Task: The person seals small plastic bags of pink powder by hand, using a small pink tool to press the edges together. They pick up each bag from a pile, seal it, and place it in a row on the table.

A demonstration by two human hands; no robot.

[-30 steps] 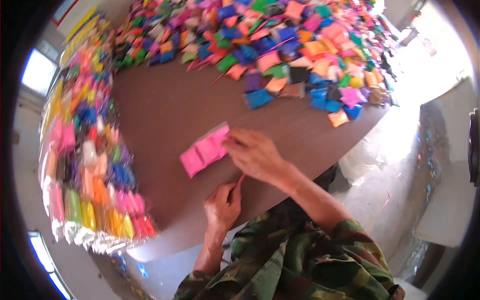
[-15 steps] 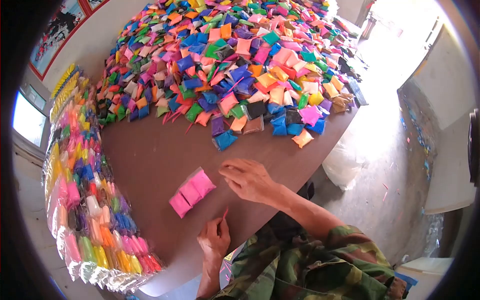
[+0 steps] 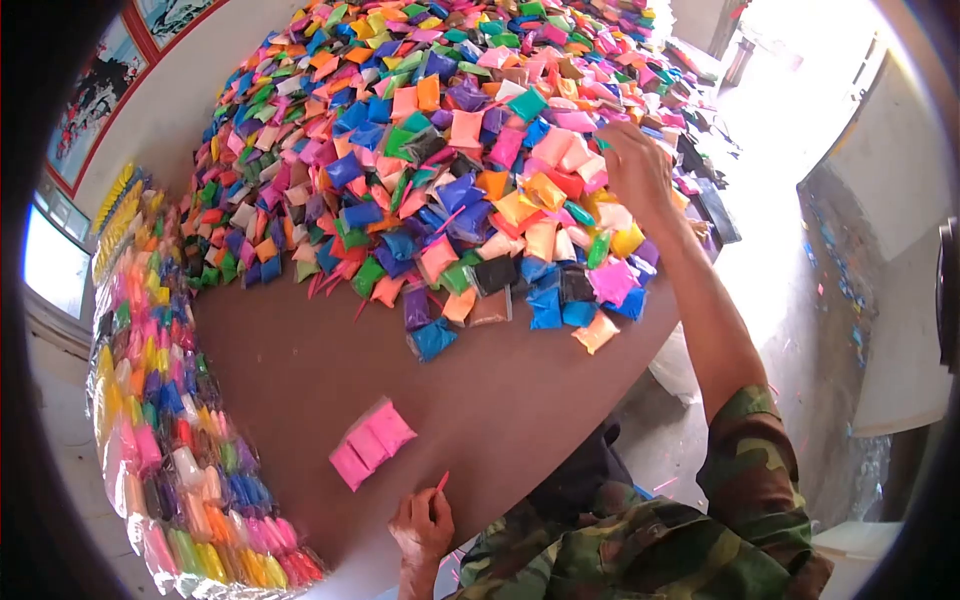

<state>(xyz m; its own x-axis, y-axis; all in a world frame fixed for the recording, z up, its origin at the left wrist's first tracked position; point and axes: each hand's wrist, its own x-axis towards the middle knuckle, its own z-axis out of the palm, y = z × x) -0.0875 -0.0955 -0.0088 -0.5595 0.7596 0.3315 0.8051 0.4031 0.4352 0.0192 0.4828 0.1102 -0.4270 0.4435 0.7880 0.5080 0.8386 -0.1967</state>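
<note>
My left hand (image 3: 422,525) is low at the table's near edge, its thumb and fingers pinched round a thin pinkish-red stick (image 3: 442,482) that points up. Just beyond it, three bright pink packets (image 3: 372,444) lie side by side with a clear plastic edge along their far side. My right hand (image 3: 640,170) reaches far out over the right part of the big pile of coloured packets (image 3: 470,200). Its back faces me and the fingers bend down among pink and orange packets. The fingertips are hidden, so whether they hold a packet does not show.
Rows of clear bags with coloured packets (image 3: 190,430) line the left side of the brown table (image 3: 290,370). Thin pink sticks lie among the pile's front packets. To the right are a whitish plastic bag (image 3: 676,372) and a grey floor (image 3: 780,420) with scraps.
My right hand has moved from beside the pink packets out to the pile's right side. My left hand still pinches the stick. The view has shifted slightly.
</note>
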